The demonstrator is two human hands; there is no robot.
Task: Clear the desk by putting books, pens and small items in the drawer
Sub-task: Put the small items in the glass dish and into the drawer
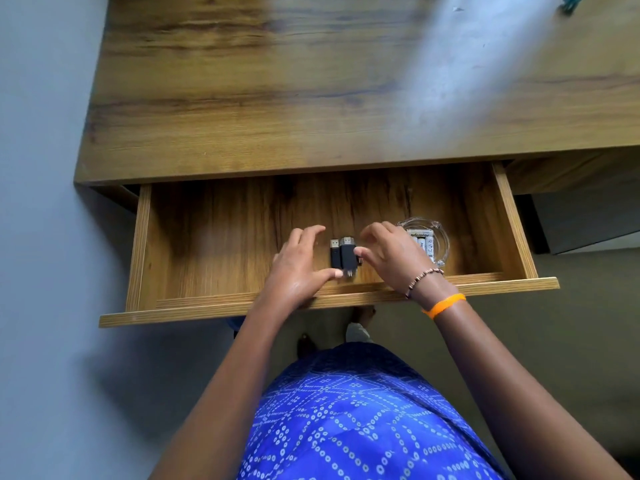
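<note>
- The two small black adapters point(342, 255) lie side by side, touching, on the floor of the open drawer point(214, 237), near its front wall, metal plug ends pointing away from you.
- Judge them light, rigid and hard-shelled; the smooth plastic may slide on the wood if you nudge it, so pinch each across its long flat sides, not by the plug tip.
- Your left hand point(298, 265) sits just left of them, fingers loosely spread and holding nothing, the thumb reaching to the near end of the pair.
- Your right hand point(388, 252) is just to their right, fingers relaxed and arched above the drawer floor, thumb tip at the side of the larger adapter; it grips nothing.
- With a hand on each flank you seem to be squaring the pair up, so push gently.
- Right behind your right hand stands a clear glass dish point(440, 233) with white batteries point(425, 242) in it; glass is heavy and chips, so mind your knuckles when you draw back.
- On the bench point(277, 98) above, only a small teal item point(569, 2) shows at the far right edge, too cropped to name; it probably goes in next.
</note>
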